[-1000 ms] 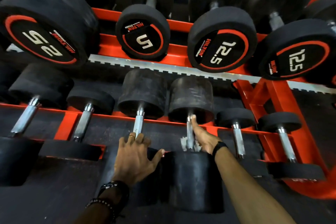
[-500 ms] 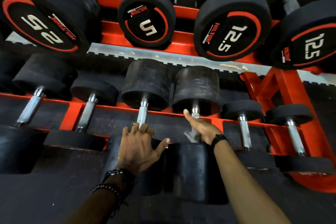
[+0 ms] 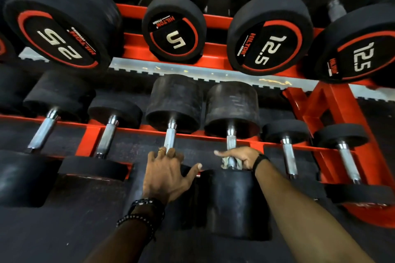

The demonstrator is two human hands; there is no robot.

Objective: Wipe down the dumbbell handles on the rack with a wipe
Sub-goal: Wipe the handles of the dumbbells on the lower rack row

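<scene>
On the lower shelf of the rack [image 3: 307,111], fourth dumbbell from the left, we have the wipe [image 3: 224,163] wrapped around the near end of the handle [image 3: 231,141], just above the front weight [image 3: 232,200]. Our right hand [image 3: 240,157] grips the handle through the wipe, fingers curled round the bar, the index finger [image 3: 220,152] sticking out to the left. A second ago this hand sat higher on the bar with the fingers laid along it; half a second ago it reached near the top end by the rear weight [image 3: 232,107]. Now it is down at the bottom, and the upper stretch of chrome shows bare above the knuckles. We judge that as one full stroke along this handle, so this bar is nearly done or needs only a twist or a return pass.

Our left hand [image 3: 166,174] rests spread on the neighbouring dumbbell, fingertips touching the foot of its handle [image 3: 170,137], thumb out toward the right hand, holding nothing. It has stayed there throughout, seemingly as a brace.

Two more handles lie to the left, and two thinner ones [image 3: 289,156] to the right of the right wrist. We cannot tell which are already wiped. Above, the upper shelf carries dumbbells marked 25 [image 3: 62,42], 5 [image 3: 175,38] and 12.5 [image 3: 269,47].
</scene>
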